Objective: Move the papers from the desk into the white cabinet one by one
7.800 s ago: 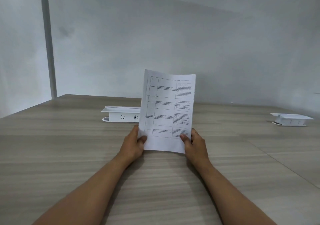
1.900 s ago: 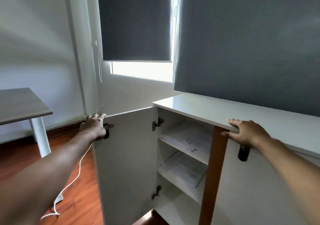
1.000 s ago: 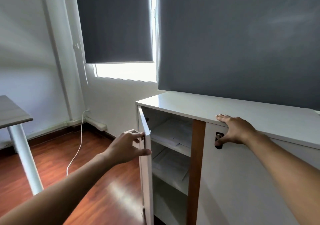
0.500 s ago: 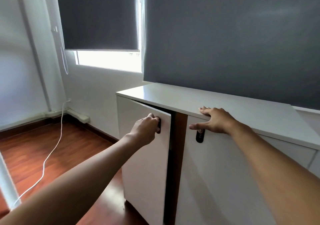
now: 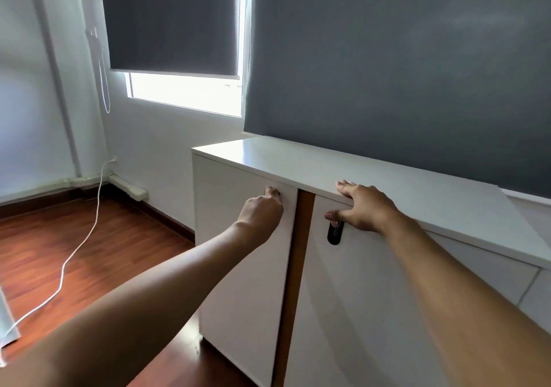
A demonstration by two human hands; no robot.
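The white cabinet (image 5: pixel 396 182) stands under a grey blind, and both of its doors are closed. My left hand (image 5: pixel 262 211) curls round the handle at the top right corner of the left door (image 5: pixel 238 270); the handle is mostly hidden by my fingers. My right hand (image 5: pixel 362 207) rests flat on the cabinet's top edge, its thumb hanging down beside the black handle (image 5: pixel 334 234) of the right door. A brown wooden strip (image 5: pixel 298 255) divides the two doors. No papers show; the shelves are hidden behind the closed door.
A white cable (image 5: pixel 74 252) trails over the red-brown wooden floor at the left. A power strip (image 5: pixel 131 189) lies along the wall's foot. A half-lowered dark blind (image 5: pixel 170 20) covers the window. A pale object, cut off by the frame, shows at the lower left edge (image 5: pixel 7 324).
My left hand has swung the left door from wide open to fully closed, so the shelved papers are hidden. My right hand has stayed on the cabinet's top edge.
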